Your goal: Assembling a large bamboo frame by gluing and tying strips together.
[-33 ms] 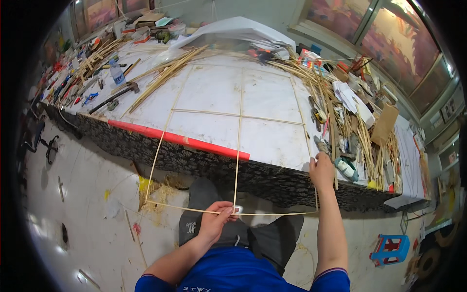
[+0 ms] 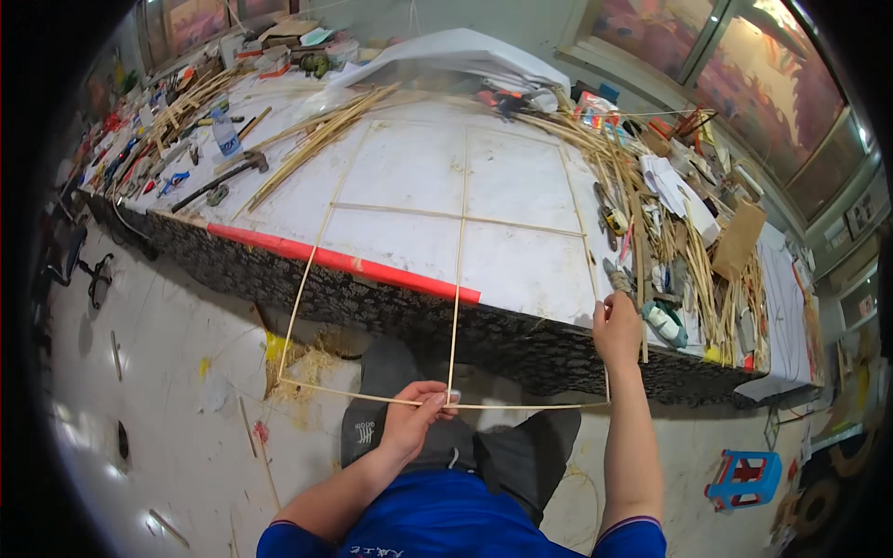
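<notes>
A large rectangular frame of thin bamboo strips [image 2: 462, 251] reaches from the white-covered table out over its near edge toward my lap. One middle strip and one cross strip divide it into panels. At the near bar, beside the foot of the middle strip, my left hand [image 2: 416, 418] pinches the bamboo. A small white piece [image 2: 454, 397] shows at its fingertips; its kind is unclear. Farther right, my right hand [image 2: 618, 330] closes on the frame's right side strip by the table's edge. The far part of the frame lies over the tabletop.
Bundled bamboo strips [image 2: 321, 144] and a hammer [image 2: 223, 179] lie on the table's left, near a plastic bottle [image 2: 224, 135]. More strips, papers and tools crowd the right side, with a tape roll [image 2: 664, 323] near the edge. A blue stool [image 2: 744, 479] stands on the floor.
</notes>
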The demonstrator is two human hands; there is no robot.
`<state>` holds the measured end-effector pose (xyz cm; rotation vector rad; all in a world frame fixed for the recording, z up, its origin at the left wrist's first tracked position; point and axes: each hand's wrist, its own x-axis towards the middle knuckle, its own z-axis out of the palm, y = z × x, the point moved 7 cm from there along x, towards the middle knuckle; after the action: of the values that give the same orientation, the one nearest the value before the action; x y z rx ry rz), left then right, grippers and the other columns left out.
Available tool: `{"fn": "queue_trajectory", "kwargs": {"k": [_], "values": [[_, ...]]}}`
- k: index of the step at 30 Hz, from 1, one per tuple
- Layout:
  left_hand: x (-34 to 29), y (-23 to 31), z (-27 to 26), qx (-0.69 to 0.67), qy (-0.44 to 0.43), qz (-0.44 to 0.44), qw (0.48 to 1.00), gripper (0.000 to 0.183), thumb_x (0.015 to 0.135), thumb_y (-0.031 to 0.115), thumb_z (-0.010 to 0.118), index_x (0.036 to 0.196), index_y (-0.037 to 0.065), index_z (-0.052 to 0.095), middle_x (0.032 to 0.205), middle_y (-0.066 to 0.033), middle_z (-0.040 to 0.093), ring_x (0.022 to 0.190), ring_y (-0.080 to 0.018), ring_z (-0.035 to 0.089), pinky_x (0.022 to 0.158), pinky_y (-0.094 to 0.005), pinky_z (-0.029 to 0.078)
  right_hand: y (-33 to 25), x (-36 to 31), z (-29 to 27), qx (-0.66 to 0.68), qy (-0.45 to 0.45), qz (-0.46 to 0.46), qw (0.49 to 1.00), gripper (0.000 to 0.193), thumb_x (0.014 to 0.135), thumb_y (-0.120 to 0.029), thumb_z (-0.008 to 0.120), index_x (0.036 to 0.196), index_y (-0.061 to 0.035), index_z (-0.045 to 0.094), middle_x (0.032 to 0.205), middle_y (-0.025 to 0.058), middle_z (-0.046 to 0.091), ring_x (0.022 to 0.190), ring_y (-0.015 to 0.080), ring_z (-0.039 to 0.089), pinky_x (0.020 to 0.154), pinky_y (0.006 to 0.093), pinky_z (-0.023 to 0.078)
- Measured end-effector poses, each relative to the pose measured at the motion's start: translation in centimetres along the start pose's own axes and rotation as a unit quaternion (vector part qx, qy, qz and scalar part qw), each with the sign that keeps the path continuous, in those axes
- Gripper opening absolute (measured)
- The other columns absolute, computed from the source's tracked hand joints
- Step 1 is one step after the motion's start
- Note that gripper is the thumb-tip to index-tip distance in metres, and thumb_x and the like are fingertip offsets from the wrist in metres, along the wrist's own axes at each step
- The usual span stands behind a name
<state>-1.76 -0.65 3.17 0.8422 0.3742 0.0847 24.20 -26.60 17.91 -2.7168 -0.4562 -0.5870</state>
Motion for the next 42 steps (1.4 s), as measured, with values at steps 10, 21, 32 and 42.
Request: {"fn": "queue_trajectory", "kwargs": {"k": [10, 21, 32, 42], "values": [[0.8, -0.2, 0.9, -0.004, -0.008, -0.025, 1.0, 0.025, 0.103, 0.013, 0.06, 0.124, 0.0, 0.058, 0.11, -0.0181, 0.072, 0.092, -0.022, 0.072, 0.082, -0.0333, 0.058, -15.3, -10.6, 3.2, 0.304, -0.228, -0.03, 0.925, 0.014, 0.091, -0.014, 0.069, 0.095, -0.0006, 0.065, 0.084, 0.0156, 0.067, 0.075, 0.0282, 0.067, 0.069, 0.0366, 0.053], [0.3, -0.4, 0.8, 0.013, -0.017, -0.046, 0.999, 0.024, 0.104, 0.02, 0.059, 0.117, 0.0, 0.062, 0.101, -0.0141, 0.073, 0.08, -0.0185, 0.07, 0.071, -0.0301, 0.055, -16.6, -10.6, 7.4, 0.352, -0.312, 0.045, 0.882, 0.017, 0.095, -0.012, 0.065, 0.102, 0.003, 0.063, 0.081, 0.0131, 0.071, 0.072, 0.02, 0.071, 0.065, 0.0335, 0.054], [0.4, -0.5, 0.6, 0.042, -0.018, -0.056, 0.997, 0.023, 0.105, 0.022, 0.059, 0.113, 0.001, 0.063, 0.095, -0.0144, 0.073, 0.07, -0.0133, 0.064, 0.064, -0.0269, 0.052, -17.1, -10.8, 9.3, 0.481, -0.403, 0.178, 0.758, 0.015, 0.094, -0.008, 0.066, 0.102, 0.0032, 0.059, 0.078, 0.0095, 0.069, 0.063, 0.0155, 0.068, 0.056, 0.0286, 0.053], [0.4, -0.2, 0.8, -0.018, -0.046, -0.09, 0.995, 0.031, 0.107, 0.027, 0.053, 0.115, -0.001, 0.062, 0.098, -0.0189, 0.071, 0.071, -0.0165, 0.065, 0.068, -0.0287, 0.054, -17.1, -10.4, 9.4, 0.473, -0.425, 0.183, 0.749, 0.011, 0.095, -0.008, 0.064, 0.1, 0.0003, 0.059, 0.075, 0.0058, 0.067, 0.062, 0.0123, 0.066, 0.052, 0.0268, 0.048]]}}
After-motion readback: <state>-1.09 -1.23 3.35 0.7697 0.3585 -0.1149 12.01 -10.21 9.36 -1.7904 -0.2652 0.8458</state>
